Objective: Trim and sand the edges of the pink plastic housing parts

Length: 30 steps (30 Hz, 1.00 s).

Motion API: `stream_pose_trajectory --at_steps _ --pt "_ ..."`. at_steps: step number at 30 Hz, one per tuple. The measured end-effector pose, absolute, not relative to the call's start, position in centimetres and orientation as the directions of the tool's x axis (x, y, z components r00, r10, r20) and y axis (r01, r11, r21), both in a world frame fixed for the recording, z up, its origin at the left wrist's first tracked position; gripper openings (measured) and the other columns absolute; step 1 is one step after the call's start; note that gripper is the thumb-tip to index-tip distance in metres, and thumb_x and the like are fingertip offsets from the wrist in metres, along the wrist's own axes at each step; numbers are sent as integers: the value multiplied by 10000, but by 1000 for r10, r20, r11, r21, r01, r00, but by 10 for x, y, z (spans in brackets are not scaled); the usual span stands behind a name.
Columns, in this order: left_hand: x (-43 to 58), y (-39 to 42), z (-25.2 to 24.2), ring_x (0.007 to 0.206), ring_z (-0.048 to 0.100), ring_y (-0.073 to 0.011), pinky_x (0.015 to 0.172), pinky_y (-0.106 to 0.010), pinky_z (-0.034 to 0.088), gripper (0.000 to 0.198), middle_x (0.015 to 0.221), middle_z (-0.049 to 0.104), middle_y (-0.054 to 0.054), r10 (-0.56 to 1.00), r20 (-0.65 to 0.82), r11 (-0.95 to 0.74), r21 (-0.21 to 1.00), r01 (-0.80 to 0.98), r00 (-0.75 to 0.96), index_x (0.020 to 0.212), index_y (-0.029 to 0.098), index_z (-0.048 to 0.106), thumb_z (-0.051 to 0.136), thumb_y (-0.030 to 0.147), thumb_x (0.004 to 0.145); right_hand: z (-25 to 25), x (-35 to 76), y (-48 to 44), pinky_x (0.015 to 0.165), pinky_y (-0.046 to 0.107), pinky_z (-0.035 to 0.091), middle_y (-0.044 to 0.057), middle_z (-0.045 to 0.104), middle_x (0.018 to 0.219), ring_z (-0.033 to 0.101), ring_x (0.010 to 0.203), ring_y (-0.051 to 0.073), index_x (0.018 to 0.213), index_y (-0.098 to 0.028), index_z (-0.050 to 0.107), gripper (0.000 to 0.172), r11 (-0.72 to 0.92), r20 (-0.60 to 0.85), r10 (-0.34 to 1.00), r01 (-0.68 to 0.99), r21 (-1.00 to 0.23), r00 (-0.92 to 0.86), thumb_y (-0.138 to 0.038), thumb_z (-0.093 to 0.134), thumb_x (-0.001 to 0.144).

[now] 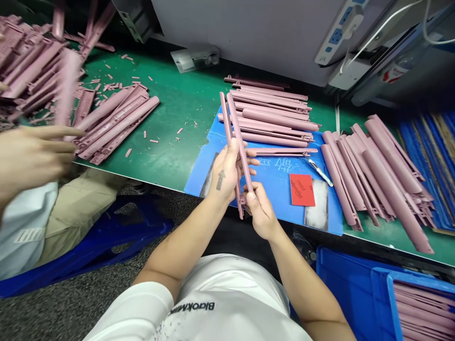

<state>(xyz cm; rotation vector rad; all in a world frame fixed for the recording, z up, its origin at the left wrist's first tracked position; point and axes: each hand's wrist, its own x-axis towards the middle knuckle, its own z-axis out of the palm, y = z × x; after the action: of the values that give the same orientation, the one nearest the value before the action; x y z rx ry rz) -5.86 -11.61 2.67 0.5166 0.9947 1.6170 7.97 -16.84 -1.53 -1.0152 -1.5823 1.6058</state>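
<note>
Two long, narrow strips of a pink plastic housing (239, 130) stand side by side in front of me, slightly apart at the top; I cannot tell whether they are joined lower down. My left hand (224, 168) is closed around their middle, thumb in front and fingertips showing behind at the right. Lower down, my right hand (262, 213) pinches the bottom end of the right strip between thumb and fingers. Beneath them lies a blue mat (277, 189). Just beyond my hands, a row of similar pink housings (273, 113) lies across the mat.
More pink housings (377, 170) lie at the right, near a red card (302, 189) and a white-and-blue pen-like tool (320, 171). A blue crate (382, 284) holds pink parts below. At left, a co-worker's hand (35, 156) is beside a heap of pink parts (35, 66) and scraps.
</note>
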Motion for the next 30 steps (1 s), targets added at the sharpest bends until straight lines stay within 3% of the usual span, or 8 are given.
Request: stream_pose_trajectory --at_steps 5,8,14,18,21,24,30 --pt "-50 -121 33 684 729 -138 543 -221 579 588 950 736 -40 941 -185 -21 804 -594 -284 1202 191 635 691 712 937 -16 75 -169 623 295 477 -14 609 883 554 671 149 1255 -250 513 419 3 -38 891 88 -996 -452 -628 396 1119" --pt "-48 -122 36 566 647 -94 494 -199 522 545 842 671 11 941 -187 -25 793 -609 -283 1216 203 631 685 681 958 -16 74 -169 657 333 500 1 629 871 591 699 181 1285 -242 507 424 69 -6 896 153 -986 -444 -606 359 1127" --pt "-49 -122 48 408 464 -81 414 -218 419 583 651 491 59 949 -201 -6 755 -655 -241 1136 235 599 510 792 988 -15 72 -172 874 433 574 130 694 1244 721 1013 279 1459 -230 381 470 188 53 879 242 -952 -475 -550 380 1114" --pt "-50 -125 48 399 429 -86 396 -224 386 574 618 458 66 957 -163 -32 763 -645 -240 1099 242 583 503 798 985 -11 71 -174 871 464 574 180 695 1314 733 1077 334 1458 -202 353 549 217 52 864 278 -936 -500 -594 436 1084" --pt "-51 -129 46 403 425 -85 404 -224 384 563 618 462 66 967 -132 -34 782 -622 -220 1091 244 587 521 792 981 -7 73 -174 849 462 570 167 719 1252 735 1047 345 1456 -203 365 597 208 -10 846 347 -914 -533 -619 511 1052" --pt "-55 -130 46 452 497 -100 450 -249 451 555 672 519 50 973 -113 -32 798 -602 -203 1099 242 606 577 777 959 -1 82 -172 794 383 546 69 737 1085 719 907 267 1455 -234 410 516 167 -54 836 347 -923 -545 -547 538 1065" --pt "-77 -126 46 777 716 -185 708 -325 620 462 888 723 -21 963 -62 -77 868 -491 -261 1117 243 698 769 645 901 10 116 -165 687 293 463 -39 657 849 585 690 164 1398 -261 527 411 106 -85 875 360 -927 -477 -463 610 1050"
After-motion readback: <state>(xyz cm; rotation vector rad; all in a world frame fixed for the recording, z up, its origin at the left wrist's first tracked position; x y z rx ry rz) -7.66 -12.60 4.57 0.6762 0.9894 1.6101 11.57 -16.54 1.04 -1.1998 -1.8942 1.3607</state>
